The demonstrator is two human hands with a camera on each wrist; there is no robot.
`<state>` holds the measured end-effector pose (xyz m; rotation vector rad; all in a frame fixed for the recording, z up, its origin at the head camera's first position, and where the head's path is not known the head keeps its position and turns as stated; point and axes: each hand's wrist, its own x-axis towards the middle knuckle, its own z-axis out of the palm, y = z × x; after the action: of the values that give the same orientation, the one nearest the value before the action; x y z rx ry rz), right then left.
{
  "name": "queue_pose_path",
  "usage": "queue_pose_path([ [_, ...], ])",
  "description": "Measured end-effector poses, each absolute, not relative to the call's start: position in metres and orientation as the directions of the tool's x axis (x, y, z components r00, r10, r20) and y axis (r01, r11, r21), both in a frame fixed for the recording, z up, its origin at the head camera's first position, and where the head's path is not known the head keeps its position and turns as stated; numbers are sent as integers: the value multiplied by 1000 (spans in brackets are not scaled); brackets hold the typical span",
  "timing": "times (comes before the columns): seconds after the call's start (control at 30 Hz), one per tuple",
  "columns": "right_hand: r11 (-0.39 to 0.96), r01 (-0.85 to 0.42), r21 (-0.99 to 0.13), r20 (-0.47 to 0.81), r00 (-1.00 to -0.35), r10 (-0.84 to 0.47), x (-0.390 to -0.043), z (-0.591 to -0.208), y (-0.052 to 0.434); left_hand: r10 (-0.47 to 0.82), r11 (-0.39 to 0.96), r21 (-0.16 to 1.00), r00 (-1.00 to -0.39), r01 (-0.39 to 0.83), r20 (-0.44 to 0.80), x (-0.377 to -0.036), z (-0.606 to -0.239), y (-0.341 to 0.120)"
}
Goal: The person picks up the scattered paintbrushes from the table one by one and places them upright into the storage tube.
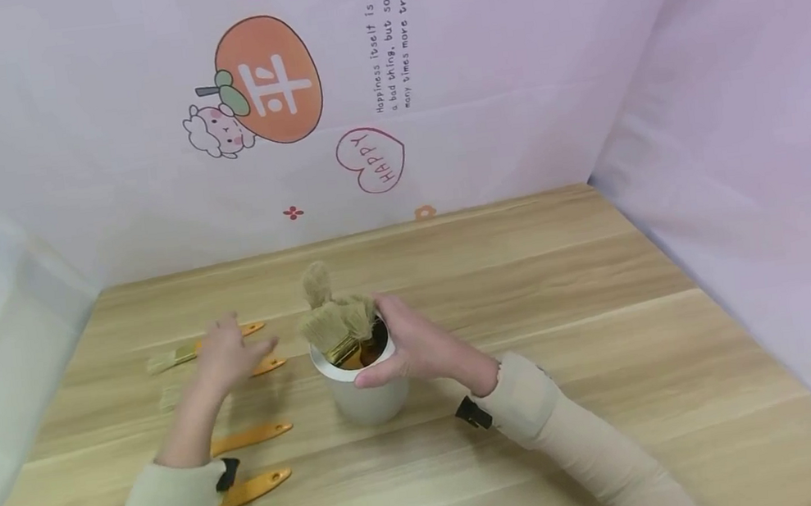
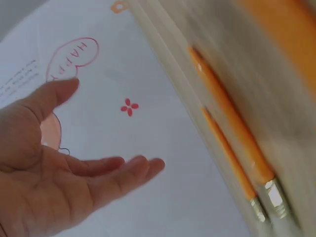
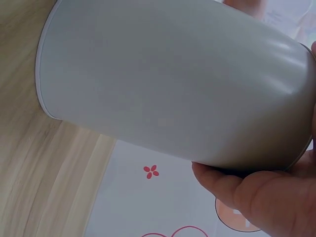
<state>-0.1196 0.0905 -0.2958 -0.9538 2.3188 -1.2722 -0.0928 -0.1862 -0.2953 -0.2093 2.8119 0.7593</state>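
Observation:
My right hand [image 1: 418,342] grips the white cylindrical pot [image 1: 371,401] by its rim, thumb on the near side. Bristle-up paintbrushes [image 1: 331,324] stand in the pot. In the right wrist view the pot's smooth wall [image 3: 173,84] fills much of the picture, with fingers [image 3: 256,192] at its rim. To the left, my left hand [image 1: 224,359] hovers over orange-handled paintbrushes, its thumb spread from its fingers and nothing held. Beneath it are the farthest paintbrush [image 1: 184,354] and a second paintbrush [image 1: 269,367], partly hidden by the hand.
Nearer me lie two more paintbrushes, one with its handle [image 1: 254,435] behind the other's handle [image 1: 258,489]; my left forearm covers their bristle ends. The wood-grain table [image 1: 565,286] meets a printed white cloth [image 1: 480,113] at the back, with cloth on both sides too.

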Motion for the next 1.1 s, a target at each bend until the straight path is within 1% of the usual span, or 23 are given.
queue_pose_path([
  [0.07, 377, -402, -834, 32, -718, -695, -120, -296, 90, -121, 890, 403, -962, -215, -246, -101, -290, -192],
  [0.2, 388, -390, -835, 17, -723, -690, -121, -296, 90, -182, 934, 249, -940, -257, -288, -120, -288, -204],
  [0.3, 393, -380, -838, 10, -729, -684, -120, -296, 91, -267, 924, 178, -905, -338, -331, -135, -288, -208],
  [0.43, 385, -383, -840, 18, -728, -685, -119, -297, 90, -406, 879, 110, -849, -465, -339, -154, -293, -213],
  [0.5, 381, -380, -843, 16, -726, -688, -118, -298, 89, -439, 870, 73, -833, -488, -336, -159, -297, -216],
  [0.57, 379, -371, -847, 11, -727, -687, -117, -299, 89, -452, 867, 55, -828, -495, -331, -161, -302, -220],
  [0.73, 377, -375, -847, 17, -728, -685, -116, -298, 89, -454, 862, 94, -840, -499, -299, -158, -314, -230],
  [0.83, 380, -375, -846, 15, -728, -686, -116, -297, 90, -450, 865, 90, -841, -494, -300, -155, -318, -234],
  [0.97, 384, -363, -849, 3, -730, -684, -116, -296, 90, -467, 862, 53, -832, -503, -299, -155, -323, -236],
  [1.07, 380, -365, -850, 5, -727, -687, -117, -296, 91, -500, 843, 53, -816, -536, -290, -156, -326, -237],
  [1.1, 378, -367, -850, 8, -726, -688, -117, -296, 91, -517, 828, 72, -805, -557, -291, -157, -326, -237],
])
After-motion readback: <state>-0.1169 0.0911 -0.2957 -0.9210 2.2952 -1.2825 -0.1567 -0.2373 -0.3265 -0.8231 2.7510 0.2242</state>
